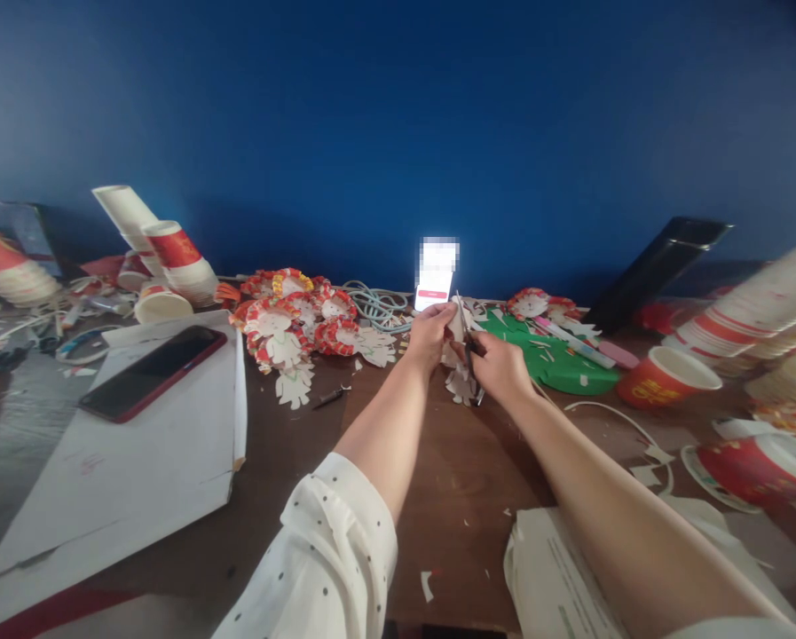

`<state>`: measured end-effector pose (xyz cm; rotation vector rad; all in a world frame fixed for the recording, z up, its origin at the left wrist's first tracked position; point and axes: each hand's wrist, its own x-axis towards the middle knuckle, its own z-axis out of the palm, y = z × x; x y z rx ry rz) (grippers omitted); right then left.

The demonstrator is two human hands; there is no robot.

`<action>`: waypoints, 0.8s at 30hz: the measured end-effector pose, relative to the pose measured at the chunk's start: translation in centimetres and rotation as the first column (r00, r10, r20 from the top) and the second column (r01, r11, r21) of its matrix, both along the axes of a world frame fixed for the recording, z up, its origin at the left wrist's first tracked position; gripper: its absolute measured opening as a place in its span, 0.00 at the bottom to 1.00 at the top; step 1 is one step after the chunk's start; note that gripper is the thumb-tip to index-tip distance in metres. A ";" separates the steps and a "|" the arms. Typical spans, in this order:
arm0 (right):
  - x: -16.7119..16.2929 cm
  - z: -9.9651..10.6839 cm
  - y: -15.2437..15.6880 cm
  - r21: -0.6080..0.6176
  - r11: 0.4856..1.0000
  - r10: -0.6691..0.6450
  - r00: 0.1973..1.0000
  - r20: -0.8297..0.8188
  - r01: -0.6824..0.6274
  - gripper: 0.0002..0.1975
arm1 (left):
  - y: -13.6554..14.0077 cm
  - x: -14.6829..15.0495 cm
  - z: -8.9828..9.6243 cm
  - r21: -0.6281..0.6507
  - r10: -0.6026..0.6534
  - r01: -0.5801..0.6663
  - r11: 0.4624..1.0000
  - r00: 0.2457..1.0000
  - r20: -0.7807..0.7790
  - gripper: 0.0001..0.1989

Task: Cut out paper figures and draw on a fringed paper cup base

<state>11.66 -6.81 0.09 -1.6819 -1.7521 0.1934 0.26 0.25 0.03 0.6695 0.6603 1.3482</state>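
My left hand (430,335) is closed on a small white paper piece (460,321), pinched near the fingertips. My right hand (502,359) grips a pair of scissors (468,344), the blades pointing up beside that paper. Directly below the hands lies a white scalloped paper cut-out (460,387), partly covered by the fingers and scissors. Just behind my left hand a lit phone (434,277) leans upright against the blue wall. Right of the scissors is a green sheet (563,359) strewn with white scraps.
Red-and-white paper figures (281,324) are heaped at left, near a coiled cable (377,306). A dark phone (154,373) rests on a white box (137,470). Paper cups (181,262) stand at left; a red cup (664,377) and more cups are at right. A paper stack (557,577) lies beneath my right arm.
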 end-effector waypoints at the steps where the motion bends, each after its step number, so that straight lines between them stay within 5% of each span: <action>1: 0.0 -0.1 0.0 0.007 1.000 0.014 1.000 -0.027 -0.014 0.17 | 0.0 0.0 0.0 -0.010 0.002 -0.002 1.000 1.000 0.006 0.09; 12: -0.7 0.0 0.0 -0.084 0.989 0.072 0.899 -0.433 -0.120 0.23 | 0.5 0.2 -0.5 0.009 0.021 -0.021 1.000 0.998 -0.052 0.10; 24: -0.6 -0.2 0.2 -0.102 0.987 0.057 0.869 -0.492 -0.122 0.22 | 0.5 0.1 -0.3 -0.014 0.027 -0.029 0.999 0.995 -0.099 0.11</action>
